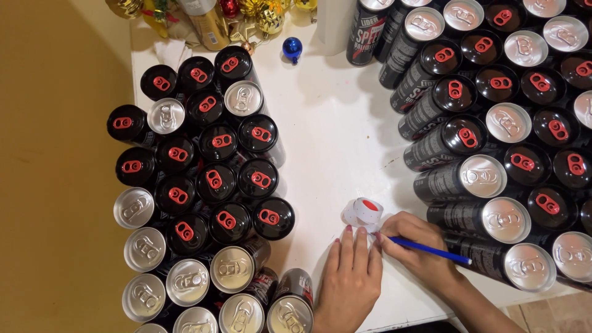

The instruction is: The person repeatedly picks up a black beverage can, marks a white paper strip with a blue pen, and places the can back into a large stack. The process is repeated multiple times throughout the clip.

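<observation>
My left hand [350, 280] lies flat on the white table [333, 142], fingers together, pressing down next to a small white roll of labels with a red centre [362, 213]. My right hand [419, 250] grips a blue pen [431, 250], its tip pointing toward the spot beside my left fingertips, just below the roll. What lies under the pen tip is hidden by my fingers.
Several black and silver drink cans stand packed on the left [209, 185] and on the right [505, 142], some with red pull tabs. Gold ornaments [259, 15] and a blue bauble [292, 48] sit at the far edge. A yellow wall [49, 166] runs along the left.
</observation>
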